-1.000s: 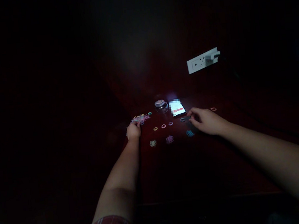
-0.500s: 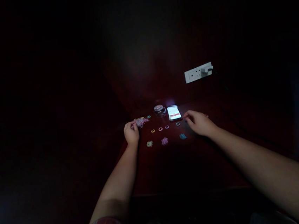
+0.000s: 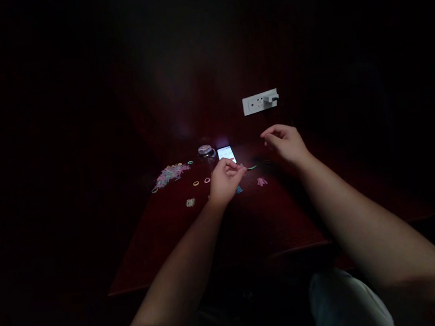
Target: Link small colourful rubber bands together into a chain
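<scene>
My left hand [image 3: 224,182] is over the middle of the table, thumb and fingertips pinched together. A thin green elastic band [image 3: 252,168] sticks out to the right from its fingertips. My right hand [image 3: 288,147] is raised to the right of it, fingers curled and pinched; anything between them is too small to make out. Below the left fingertips lies a small blue bunch of bands [image 3: 239,189], with a pink bunch [image 3: 262,181] to its right. A pale yellow bunch [image 3: 190,202] lies at the left. Single yellow [image 3: 196,183] and pink [image 3: 207,180] rings lie behind it.
A mixed heap of coloured bands [image 3: 170,175] covers the table's far left. A clear round jar [image 3: 206,154] stands near a lit phone [image 3: 225,153], partly behind my left hand. On the wall is a socket strip [image 3: 260,102] with a plug. The table's front edge [image 3: 287,251] is nearby.
My left hand has left the heap and moved right to the middle. My right hand has lifted off the table, uncovering the pink bunch. The view has shifted to the right.
</scene>
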Tool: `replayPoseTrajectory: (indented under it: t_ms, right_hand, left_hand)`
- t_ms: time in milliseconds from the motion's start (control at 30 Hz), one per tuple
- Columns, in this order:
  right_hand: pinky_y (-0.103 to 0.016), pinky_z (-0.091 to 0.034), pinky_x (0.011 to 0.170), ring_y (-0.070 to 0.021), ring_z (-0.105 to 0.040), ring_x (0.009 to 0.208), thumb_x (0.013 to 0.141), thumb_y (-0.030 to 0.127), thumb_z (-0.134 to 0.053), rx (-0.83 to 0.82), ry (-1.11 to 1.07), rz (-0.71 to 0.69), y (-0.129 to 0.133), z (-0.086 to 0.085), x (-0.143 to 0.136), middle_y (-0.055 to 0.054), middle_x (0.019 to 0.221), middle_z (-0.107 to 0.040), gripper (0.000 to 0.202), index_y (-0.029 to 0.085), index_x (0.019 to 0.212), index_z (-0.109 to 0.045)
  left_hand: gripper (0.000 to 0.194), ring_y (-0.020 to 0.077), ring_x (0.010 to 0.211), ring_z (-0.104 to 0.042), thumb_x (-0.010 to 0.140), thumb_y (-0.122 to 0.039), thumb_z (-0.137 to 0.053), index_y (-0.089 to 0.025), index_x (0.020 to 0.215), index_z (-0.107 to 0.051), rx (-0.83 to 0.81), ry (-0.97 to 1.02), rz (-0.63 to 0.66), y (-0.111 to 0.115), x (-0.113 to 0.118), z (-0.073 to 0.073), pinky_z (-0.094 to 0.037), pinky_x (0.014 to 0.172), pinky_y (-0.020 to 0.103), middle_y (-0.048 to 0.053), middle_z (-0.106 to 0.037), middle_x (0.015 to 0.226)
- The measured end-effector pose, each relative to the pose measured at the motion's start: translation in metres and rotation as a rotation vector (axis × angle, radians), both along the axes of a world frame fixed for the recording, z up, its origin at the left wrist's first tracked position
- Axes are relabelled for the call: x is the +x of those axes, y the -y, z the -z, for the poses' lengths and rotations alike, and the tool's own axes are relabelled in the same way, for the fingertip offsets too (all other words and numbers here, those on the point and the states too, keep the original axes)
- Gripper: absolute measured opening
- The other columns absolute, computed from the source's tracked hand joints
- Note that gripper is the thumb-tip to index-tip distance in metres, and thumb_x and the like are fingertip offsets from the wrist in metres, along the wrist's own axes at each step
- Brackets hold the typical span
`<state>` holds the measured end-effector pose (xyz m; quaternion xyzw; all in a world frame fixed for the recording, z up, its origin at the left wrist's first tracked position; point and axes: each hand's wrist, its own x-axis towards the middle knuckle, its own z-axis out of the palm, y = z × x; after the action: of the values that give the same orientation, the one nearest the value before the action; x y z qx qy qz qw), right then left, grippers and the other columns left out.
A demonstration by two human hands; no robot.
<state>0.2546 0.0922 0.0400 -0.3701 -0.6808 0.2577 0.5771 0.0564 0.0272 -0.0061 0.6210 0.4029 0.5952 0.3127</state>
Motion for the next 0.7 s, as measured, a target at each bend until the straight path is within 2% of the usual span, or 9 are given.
replayPoseTrajectory:
  t_ms: [67, 167, 267, 367, 467, 700]
  right_hand:
    - [-0.024, -0.041, 0.052, -0.0115, -0.052, 0.053, 0.078, 0.032, -0.060, -0.034, 0.140, -0.132, 0.008, -0.001, -0.001, -0.001, 0.061, -0.059, 0.018, 0.015, 0.075, -0.064]
    - [-0.024, -0.041, 0.051, -0.0123, -0.054, 0.053, 0.077, 0.033, -0.061, -0.083, 0.283, -0.299, 0.019, 0.016, -0.009, -0.001, 0.060, -0.060, 0.018, 0.015, 0.073, -0.062]
    - [-0.023, -0.039, 0.048, -0.0114, -0.053, 0.051, 0.080, 0.034, -0.057, -0.079, 0.323, -0.280, 0.025, 0.039, -0.019, 0.000, 0.059, -0.058, 0.020, 0.015, 0.075, -0.062]
    - [-0.022, -0.038, 0.049, -0.0104, -0.049, 0.051, 0.080, 0.034, -0.057, -0.052, 0.352, -0.311, 0.027, 0.050, -0.027, 0.000, 0.060, -0.056, 0.020, 0.015, 0.079, -0.063]
    - [-0.022, -0.038, 0.051, -0.0105, -0.049, 0.055, 0.079, 0.032, -0.058, -0.036, 0.371, -0.345, 0.029, 0.051, -0.030, 0.000, 0.063, -0.057, 0.019, 0.015, 0.082, -0.065]
    - [-0.022, -0.039, 0.052, -0.0104, -0.048, 0.056, 0.078, 0.029, -0.061, 0.056, 0.363, -0.329, 0.033, 0.047, -0.028, -0.001, 0.067, -0.058, 0.019, 0.014, 0.088, -0.068]
  left_hand:
    - [0.029, 0.0112, 0.066, -0.066, 0.070, -0.024, -0.072, -0.018, 0.076, -0.045, -0.009, -0.052, 0.012, 0.001, 0.002, 0.012, -0.051, 0.060, 0.021, 0.001, -0.066, 0.075]
    - [0.032, 0.0110, 0.065, -0.066, 0.068, -0.022, -0.073, -0.018, 0.078, -0.043, -0.045, -0.056, 0.043, -0.001, -0.005, 0.023, -0.051, 0.059, 0.021, 0.001, -0.068, 0.077]
    - [0.031, 0.0110, 0.068, -0.067, 0.067, -0.018, -0.073, -0.017, 0.081, -0.045, -0.057, -0.064, 0.052, -0.003, -0.011, 0.024, -0.054, 0.064, 0.023, 0.004, -0.070, 0.082]
    - [0.031, 0.0114, 0.069, -0.068, 0.066, -0.015, -0.073, -0.017, 0.083, -0.047, -0.061, -0.078, 0.072, -0.003, -0.012, 0.022, -0.056, 0.065, 0.024, 0.006, -0.071, 0.085]
    - [0.032, 0.0116, 0.070, -0.068, 0.066, -0.014, -0.074, -0.017, 0.085, -0.048, -0.060, -0.078, 0.076, -0.003, -0.010, 0.023, -0.056, 0.066, 0.025, 0.005, -0.070, 0.083]
    - [0.035, 0.0109, 0.069, -0.066, 0.066, -0.016, -0.076, -0.017, 0.090, -0.051, -0.006, -0.098, 0.062, -0.004, -0.012, 0.023, -0.055, 0.063, 0.023, 0.002, -0.067, 0.079]
